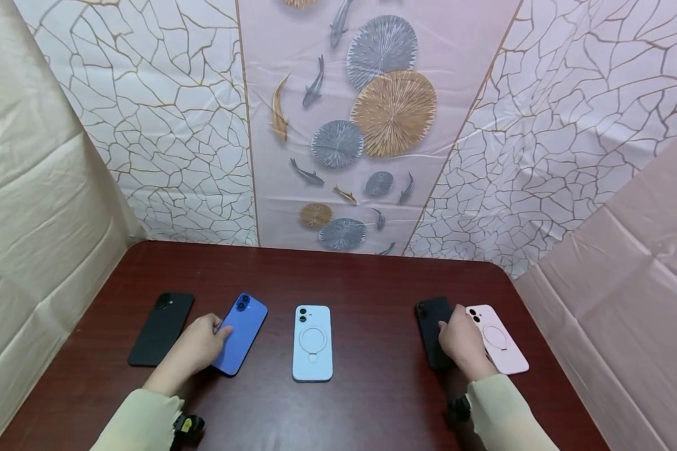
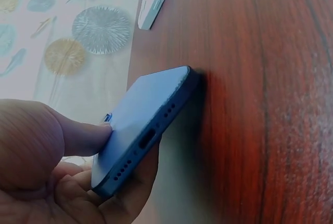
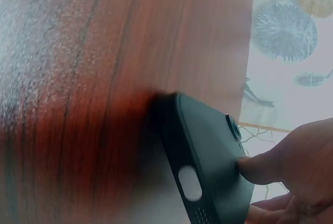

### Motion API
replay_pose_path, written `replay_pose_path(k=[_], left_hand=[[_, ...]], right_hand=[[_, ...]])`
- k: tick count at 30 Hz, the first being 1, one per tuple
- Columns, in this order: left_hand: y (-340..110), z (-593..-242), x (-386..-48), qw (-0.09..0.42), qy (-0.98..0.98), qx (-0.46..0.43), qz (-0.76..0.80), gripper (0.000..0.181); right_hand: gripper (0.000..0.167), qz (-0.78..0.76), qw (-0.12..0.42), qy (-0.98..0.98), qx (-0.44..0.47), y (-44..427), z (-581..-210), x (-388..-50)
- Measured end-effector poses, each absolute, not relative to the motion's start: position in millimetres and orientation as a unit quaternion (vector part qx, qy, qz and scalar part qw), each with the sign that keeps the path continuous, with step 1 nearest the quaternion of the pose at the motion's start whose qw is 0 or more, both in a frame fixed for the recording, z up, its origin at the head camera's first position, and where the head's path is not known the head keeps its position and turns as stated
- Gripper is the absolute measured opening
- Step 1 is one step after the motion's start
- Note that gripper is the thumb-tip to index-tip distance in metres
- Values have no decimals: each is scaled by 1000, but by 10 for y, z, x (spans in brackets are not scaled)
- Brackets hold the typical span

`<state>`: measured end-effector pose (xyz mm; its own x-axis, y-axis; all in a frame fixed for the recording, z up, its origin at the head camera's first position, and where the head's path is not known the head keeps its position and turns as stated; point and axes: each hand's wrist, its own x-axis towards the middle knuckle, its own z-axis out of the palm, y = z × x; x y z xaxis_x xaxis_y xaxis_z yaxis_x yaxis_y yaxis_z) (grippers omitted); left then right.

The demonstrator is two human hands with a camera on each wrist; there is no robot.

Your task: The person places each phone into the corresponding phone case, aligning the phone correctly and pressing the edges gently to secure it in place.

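My left hand point(image 1: 205, 341) grips a blue phone point(image 1: 241, 335) by its left edge. In the left wrist view the thumb lies on the phone's back and the fingers go beneath it; the charging port end is tilted up off the table. On the right, my right hand point(image 1: 464, 338) pinches a black phone case point(image 1: 433, 332) by its right edge, thumb on the back. The right wrist view shows the case's port cutout and small holes; whether a phone sits inside I cannot tell. Between the hands lies a light blue phone case point(image 1: 313, 357) with a ring.
A dark phone point(image 1: 160, 329) lies left of my left hand. Just right of my right hand is a pink case point(image 1: 502, 344) with a ring on its back. All lie on a dark red wooden table point(image 1: 372, 407), with patterned cloth point(image 1: 327, 188) hanging behind.
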<state>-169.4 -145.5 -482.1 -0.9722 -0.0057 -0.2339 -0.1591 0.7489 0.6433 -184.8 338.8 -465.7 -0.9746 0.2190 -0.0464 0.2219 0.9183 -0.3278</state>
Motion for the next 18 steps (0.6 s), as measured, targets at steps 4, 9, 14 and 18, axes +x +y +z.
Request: replay_pose_path(k=[4, 9, 14, 18], left_hand=[[-1479, -4835, -1690, 105, 921, -31, 375, 30], [-1498, -4857, -1661, 111, 901, -38, 416, 27], [-1495, -4857, -1630, 137, 868, -57, 475, 23], [-1482, -4849, -1612, 156, 837, -62, 521, 27]], right_hand=[[50, -183, 17, 977, 109, 3379, -4615, -1843], [44, -232, 23, 967, 100, 3352, -4543, -1833], [44, -277, 24, 957, 84, 3288, -4511, -1821], [42, -308, 7, 948, 76, 3177, -4525, -1831]])
